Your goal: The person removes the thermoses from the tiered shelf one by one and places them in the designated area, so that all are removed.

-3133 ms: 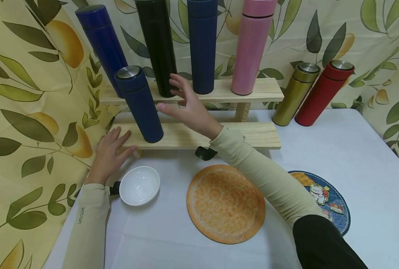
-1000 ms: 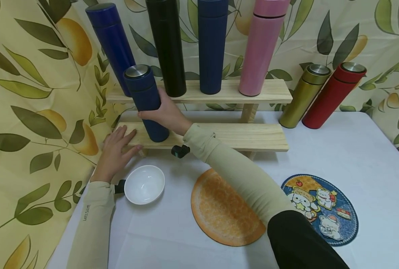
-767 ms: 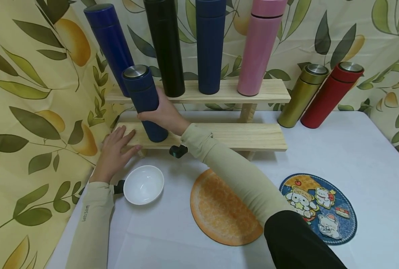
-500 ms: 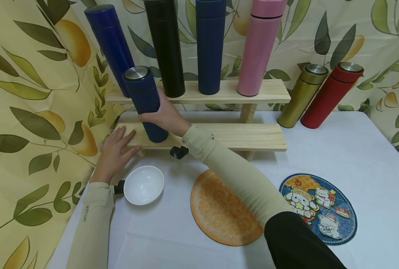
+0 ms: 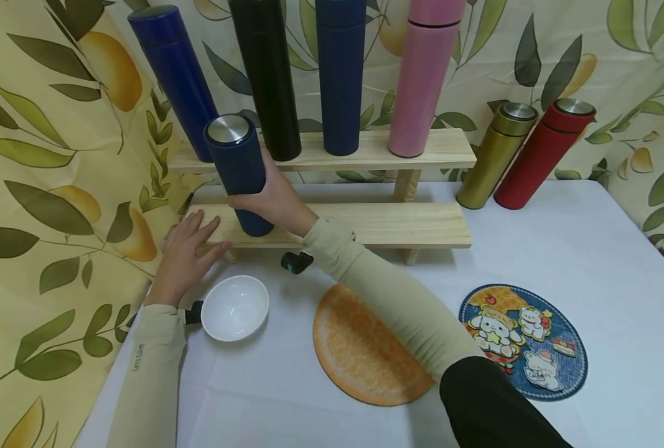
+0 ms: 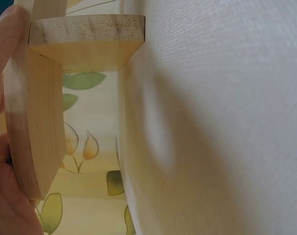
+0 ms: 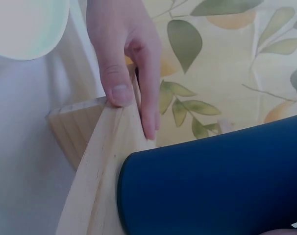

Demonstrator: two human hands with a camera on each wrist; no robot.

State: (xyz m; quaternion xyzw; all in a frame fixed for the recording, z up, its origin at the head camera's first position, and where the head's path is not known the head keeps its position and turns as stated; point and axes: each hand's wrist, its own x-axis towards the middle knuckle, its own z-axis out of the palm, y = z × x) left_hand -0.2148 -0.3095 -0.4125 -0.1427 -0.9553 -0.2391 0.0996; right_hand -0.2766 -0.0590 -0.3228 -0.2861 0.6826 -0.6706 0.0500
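Navy-coated and steel-capped, the short flask [image 5: 239, 158] is at the lower tier of the wooden rack [image 5: 388, 223], near that rack's left end. The right hand [image 5: 275, 198] wraps its middle, thumb across the front, closed to the flask's girth. The left hand [image 5: 188, 252] lies with fingers spread on the rack's left end, thumb at the front edge, gripping nothing. The flask should be rigid and, by its look, metal: moderately weighty, harder if full, and its smooth coat might slip, so the mid-body below the cap seam seems the best hold. The right fingertips vanish behind it, and whether its base fully meets the rack I cannot tell. Above, on the rack's upper tier, the black bottle [image 5: 267, 81] and pink bottle [image 5: 424, 81] lose their tops to the frame edge.
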